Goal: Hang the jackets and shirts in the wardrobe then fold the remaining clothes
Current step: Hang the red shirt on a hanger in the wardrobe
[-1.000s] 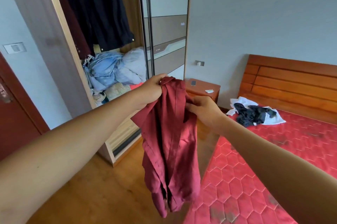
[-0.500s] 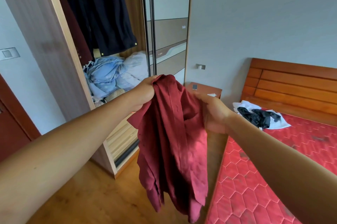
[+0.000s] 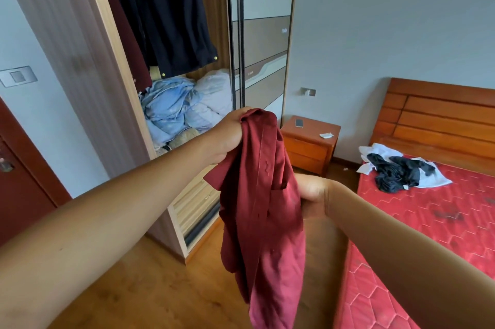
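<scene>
A dark red shirt (image 3: 263, 210) hangs in the air in front of me. My left hand (image 3: 230, 137) grips its top edge near the collar. Lower down, my right hand (image 3: 312, 193) grips the shirt's right side, its fingers hidden behind the cloth. The open wardrobe (image 3: 112, 66) stands to the left, with a dark navy jacket (image 3: 171, 12) and a dark red garment (image 3: 128, 42) hanging inside. On the red mattress (image 3: 428, 221) at the right lie a black garment (image 3: 396, 172) and a white one (image 3: 434, 181) in a heap.
Crumpled light blue and white bedding (image 3: 184, 111) fills the wardrobe's lower part. A mirrored sliding door (image 3: 263, 42) stands beside it. A wooden nightstand (image 3: 308, 146) with a phone (image 3: 299, 123) sits by the bed's headboard (image 3: 442, 119). A dark red door (image 3: 18, 189) is at the far left.
My right hand has dropped lower along the shirt's side while my left hand kept its grip at the top. The view has come a little closer to the wardrobe.
</scene>
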Demonstrator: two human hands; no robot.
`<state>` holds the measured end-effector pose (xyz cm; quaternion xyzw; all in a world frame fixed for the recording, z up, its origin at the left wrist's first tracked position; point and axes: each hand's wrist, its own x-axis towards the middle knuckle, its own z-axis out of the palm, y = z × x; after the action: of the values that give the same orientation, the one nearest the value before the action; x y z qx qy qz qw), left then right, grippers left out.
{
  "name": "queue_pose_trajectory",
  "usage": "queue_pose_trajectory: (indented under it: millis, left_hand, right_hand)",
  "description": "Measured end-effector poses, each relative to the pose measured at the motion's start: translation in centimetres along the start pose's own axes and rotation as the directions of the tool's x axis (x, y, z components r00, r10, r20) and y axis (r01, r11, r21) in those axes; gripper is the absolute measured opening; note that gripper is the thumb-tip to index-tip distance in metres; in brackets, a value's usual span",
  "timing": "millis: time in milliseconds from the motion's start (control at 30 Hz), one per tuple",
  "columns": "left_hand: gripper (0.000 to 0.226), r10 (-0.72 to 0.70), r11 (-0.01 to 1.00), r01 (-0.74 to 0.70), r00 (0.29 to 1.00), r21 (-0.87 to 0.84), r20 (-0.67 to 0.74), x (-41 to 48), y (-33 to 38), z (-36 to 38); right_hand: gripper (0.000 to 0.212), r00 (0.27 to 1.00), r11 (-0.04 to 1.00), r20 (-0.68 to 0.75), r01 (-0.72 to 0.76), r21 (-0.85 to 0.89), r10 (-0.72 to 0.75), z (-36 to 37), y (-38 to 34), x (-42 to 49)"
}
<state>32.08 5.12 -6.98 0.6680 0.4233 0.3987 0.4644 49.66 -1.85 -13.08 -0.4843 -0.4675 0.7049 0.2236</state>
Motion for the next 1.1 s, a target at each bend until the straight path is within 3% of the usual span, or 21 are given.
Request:
queue_pose_trajectory:
  millis: [200, 333, 400, 467, 533, 567, 600, 733, 867, 900, 933, 967, 1000, 1033, 1067, 1100]
  left_hand:
    - [0.026, -0.004, 0.999, 0.002, 0.999, -0.043, -0.05, 0.3, -1.3, -2.8]
    - [0.026, -0.005, 1.0, 0.003, 0.998, -0.026, -0.07, 0.6, -2.0, -4.4]
    - [0.022, -0.022, 1.0, 0.021, 0.998, -0.008, -0.065, 0.7, -2.5, -5.3]
    - [0.018, -0.054, 0.999, 0.054, 0.997, -0.002, -0.056, 0.9, -3.1, -6.2]
    - [0.016, -0.09, 0.996, 0.09, 0.994, 0.0, -0.054, 1.0, -3.7, -7.0]
    - [0.017, -0.104, 0.995, 0.104, 0.993, 0.002, -0.054, 1.1, -4.0, -7.3]
    - [0.017, -0.11, 0.994, 0.11, 0.993, 0.0, -0.052, 1.1, -4.2, -7.4]
    - [0.018, -0.096, 0.995, 0.096, 0.995, 0.012, -0.022, 1.2, -3.9, -7.2]
    - [0.017, -0.069, 0.997, 0.069, 0.998, 0.037, -0.014, 1.3, -3.5, -7.0]
    - [0.017, -0.066, 0.997, 0.067, 0.998, 0.042, -0.021, 1.4, -3.6, -7.1]
    - [0.017, -0.063, 0.997, 0.064, 0.998, 0.046, -0.027, 1.4, -3.4, -7.1]
    - [0.016, -0.06, 0.997, 0.061, 0.998, 0.053, -0.027, 1.3, -3.3, -7.1]
    - [0.016, -0.057, 0.996, 0.059, 0.998, 0.061, -0.025, 1.3, -3.1, -7.0]
    - [0.015, -0.057, 0.996, 0.058, 0.998, 0.065, -0.023, 1.5, -3.1, -6.8]
    - [0.014, -0.054, 0.996, 0.055, 0.998, 0.072, -0.018, 1.5, -2.9, -6.5]
    - [0.011, -0.053, 0.995, 0.054, 0.999, 0.079, -0.01, 1.6, -2.7, -6.2]
  right_hand:
    - [0.02, 0.992, 0.992, -0.072, 0.11, 0.06, -0.105, 2.2, -1.4, 3.0]
    - [0.037, 0.928, 0.968, -0.292, 0.249, 0.018, -0.234, 1.8, -2.5, 4.3]
    - [0.034, 0.837, 0.923, -0.431, 0.384, 0.026, -0.336, 0.7, -3.5, 4.2]
    - [0.028, 0.677, 0.857, -0.603, 0.514, -0.024, -0.423, -1.0, -4.6, 3.7]
    - [0.02, 0.501, 0.826, -0.719, 0.534, -0.181, -0.482, -2.5, -5.4, 2.9]
    - [0.014, 0.449, 0.813, -0.745, 0.543, -0.211, -0.493, -3.2, -5.7, 2.4]
    - [0.004, 0.453, 0.802, -0.752, 0.575, -0.164, -0.478, -3.7, -5.9, 2.0]
    - [0.03, 0.652, 0.731, -0.651, 0.649, 0.213, -0.389, -5.6, -6.6, 0.6]
    - [0.032, 0.719, 0.684, -0.582, 0.641, 0.347, -0.379, -6.6, -6.8, -1.4]
    - [0.034, 0.684, 0.722, -0.619, 0.641, 0.259, -0.386, -6.9, -6.7, -1.9]
    - [0.035, 0.596, 0.795, -0.693, 0.604, 0.053, -0.406, -7.4, -6.5, -2.2]
    - [0.034, 0.482, 0.857, -0.747, 0.462, -0.227, -0.458, -8.2, -6.3, -2.5]
    - [0.033, 0.386, 0.855, -0.763, 0.255, -0.452, -0.519, -8.8, -6.1, -2.7]
    - [0.029, 0.334, 0.815, -0.755, 0.077, -0.574, -0.564, -9.3, -5.9, -2.7]
    - [0.022, 0.331, 0.781, -0.736, 0.005, -0.625, -0.591, -9.0, -5.9, -2.7]
    - [0.014, 0.349, 0.76, -0.704, 0.036, -0.65, -0.618, -8.1, -6.0, -2.4]
